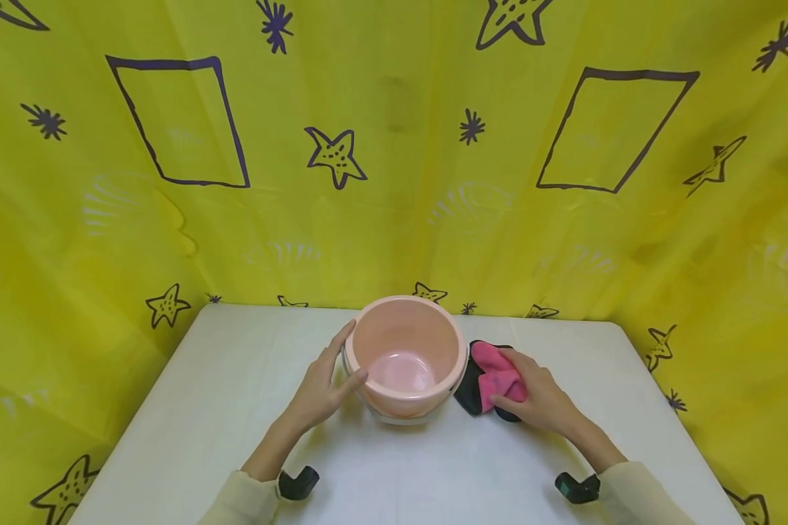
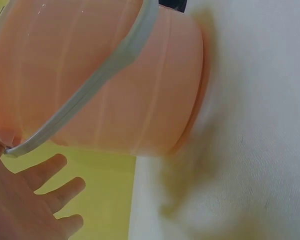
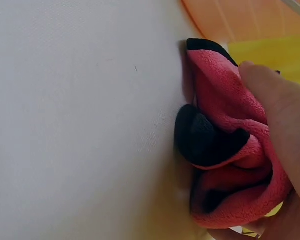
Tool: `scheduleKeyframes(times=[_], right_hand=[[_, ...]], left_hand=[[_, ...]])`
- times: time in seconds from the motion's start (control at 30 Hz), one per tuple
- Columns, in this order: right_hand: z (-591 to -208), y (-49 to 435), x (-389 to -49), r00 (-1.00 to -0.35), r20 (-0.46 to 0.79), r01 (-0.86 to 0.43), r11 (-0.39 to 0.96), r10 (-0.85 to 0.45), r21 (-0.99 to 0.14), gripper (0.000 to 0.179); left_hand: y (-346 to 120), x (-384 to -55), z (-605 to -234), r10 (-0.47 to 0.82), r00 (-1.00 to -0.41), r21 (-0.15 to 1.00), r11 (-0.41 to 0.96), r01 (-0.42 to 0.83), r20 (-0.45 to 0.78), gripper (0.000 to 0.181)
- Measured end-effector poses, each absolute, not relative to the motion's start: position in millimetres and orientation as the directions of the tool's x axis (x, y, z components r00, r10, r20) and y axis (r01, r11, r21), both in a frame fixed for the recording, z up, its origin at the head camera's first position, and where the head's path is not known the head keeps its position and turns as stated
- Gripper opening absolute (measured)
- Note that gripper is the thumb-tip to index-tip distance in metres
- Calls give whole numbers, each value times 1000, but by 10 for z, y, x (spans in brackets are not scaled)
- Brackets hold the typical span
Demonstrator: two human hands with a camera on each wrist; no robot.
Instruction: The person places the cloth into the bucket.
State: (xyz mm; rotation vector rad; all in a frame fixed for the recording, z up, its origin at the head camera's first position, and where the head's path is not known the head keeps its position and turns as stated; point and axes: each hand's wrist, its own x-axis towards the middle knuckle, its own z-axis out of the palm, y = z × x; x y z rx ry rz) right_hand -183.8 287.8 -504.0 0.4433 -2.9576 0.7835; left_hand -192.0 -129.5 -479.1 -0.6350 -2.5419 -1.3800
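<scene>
A round peach-pink bucket [image 1: 400, 397] stands upright on the white table, its open mouth tilted toward my view. Its pale bail handle [image 2: 97, 80] hangs down around the near side. My left hand [image 1: 322, 386] touches the left rim with thumb and forefinger. In the left wrist view the other fingers [image 2: 62, 194] spread straight, apart from the bucket. To the right of the bucket lies a crumpled fuzzy cloth [image 1: 499, 379], pink on one face and black on the other. My right hand [image 1: 541, 394] pinches its folds between thumb and fingers; the cloth's lower edge is by the tabletop.
The white table [image 1: 407, 481] ends at a yellow curtain [image 1: 394, 240] with dark drawn stars, behind and at both sides. A black wrist device [image 1: 298, 483] juts from the left sleeve, another black wrist device [image 1: 576, 487] from the right.
</scene>
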Motion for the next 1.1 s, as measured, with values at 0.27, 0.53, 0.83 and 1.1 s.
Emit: scheduleKeyframes(times=[0.27, 0.53, 0.83, 1.1], right_hand=[[-5035, 2824, -1835, -985, 71, -174, 882, -159, -437, 86], [-5019, 2808, -1869, -980, 91, -200, 867, -178, -457, 82], [-5016, 2814, -1893, -956, 158, -294, 828, -248, -478, 80], [-5016, 2825, -1905, -956, 165, -293, 810, -242, -508, 75]], left_hand=[[-1281, -1926, -4803, 286, -894, 762, 471, 444, 344, 80], [-1286, -1929, -4813, 285, -896, 769, 464, 440, 340, 80], [-1285, -1915, -4814, 279, -906, 784, 460, 417, 319, 80], [-1277, -1910, -4831, 283, -911, 824, 406, 396, 299, 79]])
